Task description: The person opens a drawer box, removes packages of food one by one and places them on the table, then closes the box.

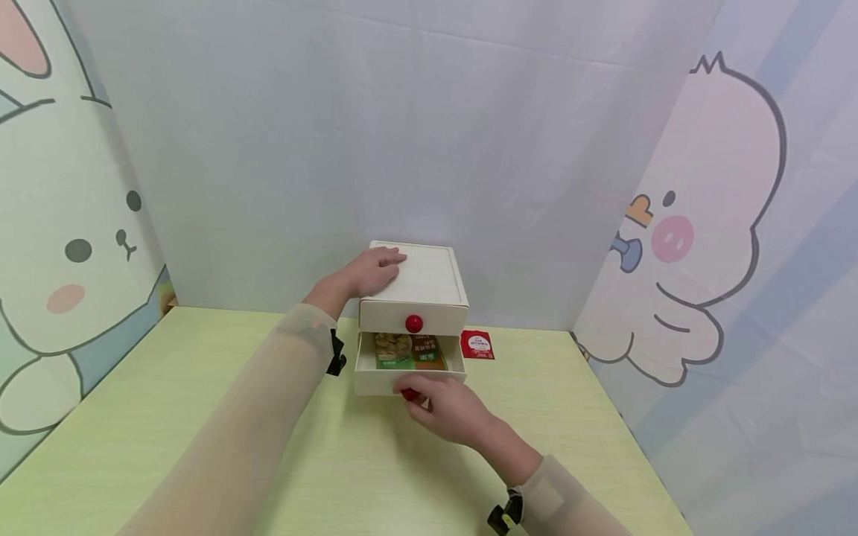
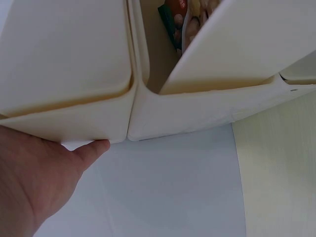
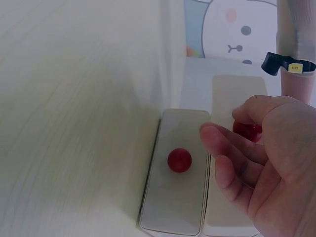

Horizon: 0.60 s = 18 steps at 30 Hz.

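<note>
Red knob point(image 3: 247, 131) in the curled, pinching fingers of the right hand point(image 1: 447, 406); just beyond them, open drawer point(image 1: 375, 383) with a packet point(image 1: 410, 353) inside. Farther back, atop the white cabinet point(image 1: 429, 274), relaxed fingers of the left hand point(image 1: 371, 272), outstretched forearm point(image 1: 251, 402) behind.

A pale yellow-green table point(image 1: 348, 476) with faint wood grain carries a small white drawer unit point(image 1: 432, 286), standing near the middle of the far edge. Just beside it, toward the table's far right corner, a red packet point(image 1: 479, 345) with a white round label lies flat.
</note>
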{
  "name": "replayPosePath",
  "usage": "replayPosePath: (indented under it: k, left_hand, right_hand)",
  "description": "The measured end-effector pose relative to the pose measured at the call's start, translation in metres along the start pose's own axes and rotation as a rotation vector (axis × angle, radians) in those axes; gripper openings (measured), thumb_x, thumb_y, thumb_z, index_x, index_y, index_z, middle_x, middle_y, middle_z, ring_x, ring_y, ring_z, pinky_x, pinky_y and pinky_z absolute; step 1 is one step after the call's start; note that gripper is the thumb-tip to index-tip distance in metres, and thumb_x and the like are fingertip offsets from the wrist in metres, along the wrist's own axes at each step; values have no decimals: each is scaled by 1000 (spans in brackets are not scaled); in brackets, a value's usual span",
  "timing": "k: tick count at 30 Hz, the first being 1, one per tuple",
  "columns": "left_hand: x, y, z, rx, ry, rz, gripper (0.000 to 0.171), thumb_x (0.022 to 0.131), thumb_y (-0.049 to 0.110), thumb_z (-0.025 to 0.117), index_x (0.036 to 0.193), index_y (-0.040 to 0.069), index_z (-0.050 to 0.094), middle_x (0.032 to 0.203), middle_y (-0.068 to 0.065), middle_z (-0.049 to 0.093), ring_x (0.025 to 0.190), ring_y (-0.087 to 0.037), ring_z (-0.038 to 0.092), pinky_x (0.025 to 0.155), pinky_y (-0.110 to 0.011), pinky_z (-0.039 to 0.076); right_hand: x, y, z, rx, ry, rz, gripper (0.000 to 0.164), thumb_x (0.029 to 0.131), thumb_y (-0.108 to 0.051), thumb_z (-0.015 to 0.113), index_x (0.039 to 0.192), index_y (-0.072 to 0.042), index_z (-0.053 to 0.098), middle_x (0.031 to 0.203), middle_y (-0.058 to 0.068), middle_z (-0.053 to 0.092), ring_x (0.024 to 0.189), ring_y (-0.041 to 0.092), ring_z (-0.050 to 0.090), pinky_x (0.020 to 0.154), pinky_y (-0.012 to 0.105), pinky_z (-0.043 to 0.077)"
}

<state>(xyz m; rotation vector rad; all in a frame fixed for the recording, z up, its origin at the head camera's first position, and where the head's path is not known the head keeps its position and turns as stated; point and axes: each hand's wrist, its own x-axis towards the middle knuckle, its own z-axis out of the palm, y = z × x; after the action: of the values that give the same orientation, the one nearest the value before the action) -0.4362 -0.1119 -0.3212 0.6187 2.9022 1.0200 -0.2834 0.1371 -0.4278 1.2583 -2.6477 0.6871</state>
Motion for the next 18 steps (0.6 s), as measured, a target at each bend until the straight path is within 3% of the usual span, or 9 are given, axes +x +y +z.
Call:
replayPosePath:
  k: [5, 13, 18]
  left_hand:
    - [0, -1, 0, -13, 2, -2, 57, 115, 31, 37, 169, 14, 44, 183, -12, 27, 172, -34, 17, 141, -55, 14]
    - [-1, 1, 0, -18, 0, -6, 57, 116, 31, 37, 169, 14, 44, 183, -12, 26, 172, -35, 16, 141, -55, 14]
    - [-1, 0, 0, -17, 4, -4, 57, 116, 31, 37, 169, 13, 44, 183, -12, 26, 172, -35, 16, 141, -56, 14]
  right_hand:
    - [-3, -1, 0, 15, 0, -6, 25, 103, -9, 72, 127, -17, 74, 115, -3, 81, 92, 2, 73, 83, 25, 66]
    - [-7, 0, 4, 16, -1, -1, 26, 103, -9, 72, 128, -18, 74, 115, -1, 81, 93, 0, 71, 82, 18, 61]
    - [-11, -2, 3, 28, 2, -11, 27, 103, -7, 71, 128, -17, 74, 116, 3, 81, 93, 1, 71, 81, 21, 63]
